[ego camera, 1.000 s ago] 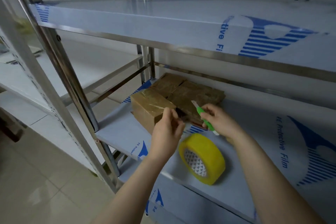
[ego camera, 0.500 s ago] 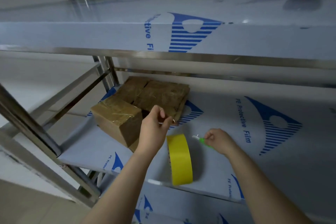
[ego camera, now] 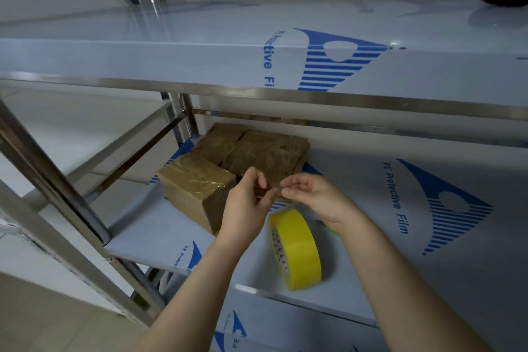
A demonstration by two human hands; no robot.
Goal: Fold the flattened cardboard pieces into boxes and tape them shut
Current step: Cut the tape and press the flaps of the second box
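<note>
Leaving the green cutter (ego camera: 333, 230), the right hand (ego camera: 314, 197) has met the left hand (ego camera: 248, 204), which pinches a flimsy, sticky tape strip (ego camera: 267, 194); whether the right grips it, I cannot tell. Behind, the flattened cardboard (ego camera: 265, 151) lies on the shelf (ego camera: 371, 243): light, stiff, best gripped by an edge.

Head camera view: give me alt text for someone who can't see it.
The left hand and right hand meet fingertip to fingertip above a shelf, seemingly pinching a clear tape strip. A taped box and flat cardboard lie behind them; a yellow tape roll stands on edge nearer the viewer.
</note>
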